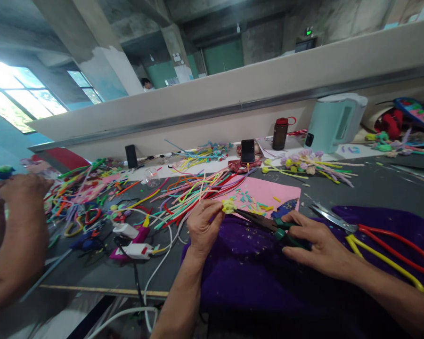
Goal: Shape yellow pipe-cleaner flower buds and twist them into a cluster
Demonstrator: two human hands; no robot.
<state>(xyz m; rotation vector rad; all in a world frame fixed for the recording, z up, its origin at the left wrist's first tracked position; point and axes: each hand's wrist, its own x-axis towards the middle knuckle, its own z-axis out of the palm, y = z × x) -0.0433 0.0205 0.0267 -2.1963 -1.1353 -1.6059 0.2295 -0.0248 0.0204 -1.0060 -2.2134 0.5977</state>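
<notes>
Trimming a small yellow fuzzy pompom with green-handled pliers
Left hand fingers pinch it; right hand clenches the handles at centre frame; best nip lightly

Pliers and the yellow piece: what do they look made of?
Pliers: dark, dull metal jaws, apparently; green handles look rubber- or plastic-coated. Yellow piece in the left hand: fuzzy, tufted surface, probably curled pipe cleaner. Right hand grips the handles.

the left hand hides most of the yellow piece in its fingertips. the right hand covers the pliers' green grips. the scissors' red loop is cut by the right edge. a co-worker's hand at the left edge is blurred, its object unclear.
</notes>
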